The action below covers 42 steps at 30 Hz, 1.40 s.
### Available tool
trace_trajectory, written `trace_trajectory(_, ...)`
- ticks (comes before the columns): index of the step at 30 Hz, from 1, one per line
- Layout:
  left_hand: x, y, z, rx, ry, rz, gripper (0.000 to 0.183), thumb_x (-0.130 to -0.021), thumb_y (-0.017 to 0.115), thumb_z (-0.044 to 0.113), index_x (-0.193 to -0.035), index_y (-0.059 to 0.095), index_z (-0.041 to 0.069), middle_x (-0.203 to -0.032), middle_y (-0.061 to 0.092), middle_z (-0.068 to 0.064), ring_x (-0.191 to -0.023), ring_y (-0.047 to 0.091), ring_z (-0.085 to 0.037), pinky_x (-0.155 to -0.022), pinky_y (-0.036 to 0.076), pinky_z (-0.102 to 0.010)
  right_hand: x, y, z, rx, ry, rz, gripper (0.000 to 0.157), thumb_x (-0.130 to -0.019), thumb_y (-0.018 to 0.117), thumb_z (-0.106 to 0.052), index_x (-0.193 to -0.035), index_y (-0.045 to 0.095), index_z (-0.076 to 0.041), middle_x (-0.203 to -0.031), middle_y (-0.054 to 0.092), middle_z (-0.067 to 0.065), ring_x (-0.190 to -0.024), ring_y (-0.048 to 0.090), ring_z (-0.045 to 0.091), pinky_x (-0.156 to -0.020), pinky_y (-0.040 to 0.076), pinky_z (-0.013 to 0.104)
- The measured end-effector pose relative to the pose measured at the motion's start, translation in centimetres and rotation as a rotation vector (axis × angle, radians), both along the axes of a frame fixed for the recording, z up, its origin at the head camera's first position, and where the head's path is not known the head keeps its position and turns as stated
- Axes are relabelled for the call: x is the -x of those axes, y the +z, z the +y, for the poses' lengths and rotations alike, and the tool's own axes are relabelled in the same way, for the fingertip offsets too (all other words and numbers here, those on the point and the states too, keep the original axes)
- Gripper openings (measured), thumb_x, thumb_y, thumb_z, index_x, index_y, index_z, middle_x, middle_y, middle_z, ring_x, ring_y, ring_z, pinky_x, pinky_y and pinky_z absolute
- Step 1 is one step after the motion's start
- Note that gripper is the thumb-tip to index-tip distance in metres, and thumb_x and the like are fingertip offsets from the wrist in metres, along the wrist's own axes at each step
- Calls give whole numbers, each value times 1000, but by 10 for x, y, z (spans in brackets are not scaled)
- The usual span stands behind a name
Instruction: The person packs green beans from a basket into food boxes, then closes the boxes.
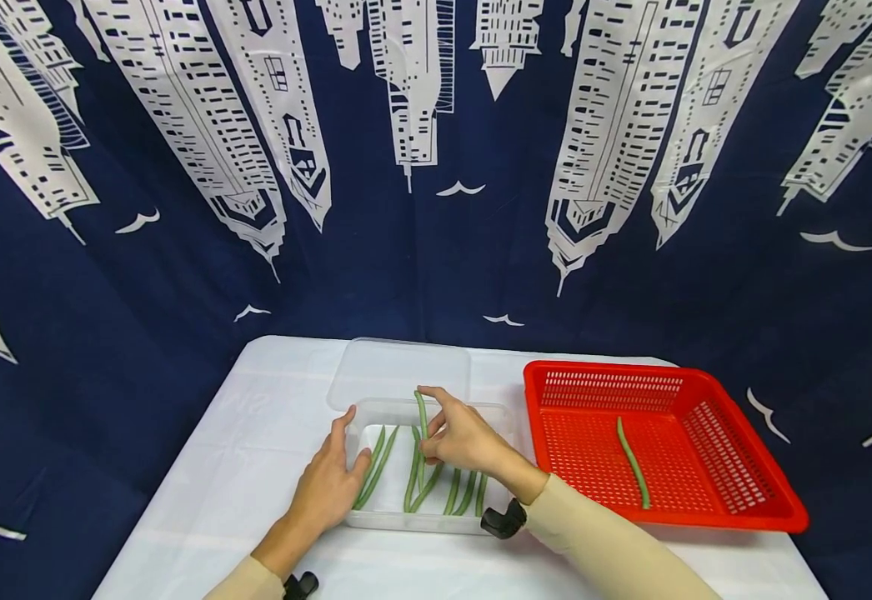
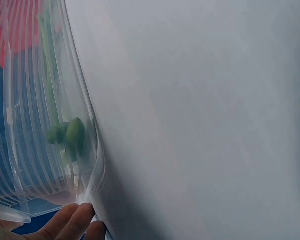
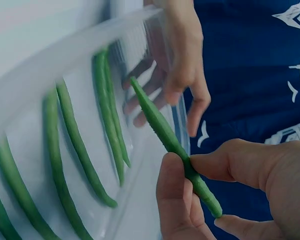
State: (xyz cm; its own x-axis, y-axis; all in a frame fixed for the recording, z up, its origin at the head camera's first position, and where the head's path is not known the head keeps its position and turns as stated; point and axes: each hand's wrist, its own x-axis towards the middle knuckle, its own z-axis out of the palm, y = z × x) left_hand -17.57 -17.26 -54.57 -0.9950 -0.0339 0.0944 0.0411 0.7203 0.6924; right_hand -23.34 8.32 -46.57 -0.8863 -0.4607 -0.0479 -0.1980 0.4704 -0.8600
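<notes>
My right hand point(image 1: 466, 435) pinches a green bean point(image 3: 177, 150) between thumb and fingers, its tip pointing up, above a clear plastic container point(image 1: 413, 522). Inside that container lie several more green beans point(image 1: 379, 468), roughly side by side. My left hand point(image 1: 331, 479) holds the container's left side, thumb over the rim; the right wrist view shows some of its fingers blurred through the clear wall. Left-hand fingertips point(image 2: 82, 217) touch the outside near the bottom edge in the left wrist view.
A red perforated basket point(image 1: 769, 492) stands to the right with a single green bean point(image 1: 633, 462) in it. Behind the container lies a clear flat lid point(image 1: 398, 371). The white table point(image 1: 226, 467) meets a dark blue patterned cloth point(image 1: 421, 267) at the back.
</notes>
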Motion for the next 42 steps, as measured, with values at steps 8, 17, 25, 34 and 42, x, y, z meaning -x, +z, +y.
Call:
trace_trajectory(8,1,1,-2,-6,-7,-3,75,-119,64,33,-184,28,25,-179,51,-30,-153,63,-58,-119,56,-76,-7,-11,-20,-17,-32,-23,96,-91,91,-2,-176,46,-10,-107,77,10,-75,86,17,-77,65,27)
trace_trajectory(17,2,2,-1,-5,-15,-4,75,-119,64,33,-184,28,24,-179,51,-30,-152,63,-58,-118,56,-75,-13,-16,-32,-6,-57,-42,97,-94,91,-4,-178,40,-2,-108,77,10,-77,86,17,-75,66,30)
trace_trajectory(25,3,0,-1,-9,-13,-3,75,-119,65,33,-184,28,24,-178,51,-30,-153,63,-57,-118,56,-75,-22,-15,-35,-117,-51,-78,102,-96,94,-6,-178,36,2,-121,83,21,-76,86,19,-97,70,53)
trace_trajectory(34,2,1,-3,-8,-8,-4,75,-119,64,34,-184,27,25,-178,51,-30,-153,62,-59,-119,55,-77,-27,-3,-20,-139,-30,2,90,-98,91,-8,-175,44,0,-127,84,22,-80,87,17,-84,65,39)
trace_trajectory(42,1,0,-1,-2,-12,6,75,-119,65,33,-183,28,24,-180,50,-29,-153,62,-57,-118,56,-76,-23,7,17,-74,-109,40,77,-103,86,-11,-171,52,-4,-131,79,22,-85,87,25,-75,66,34)
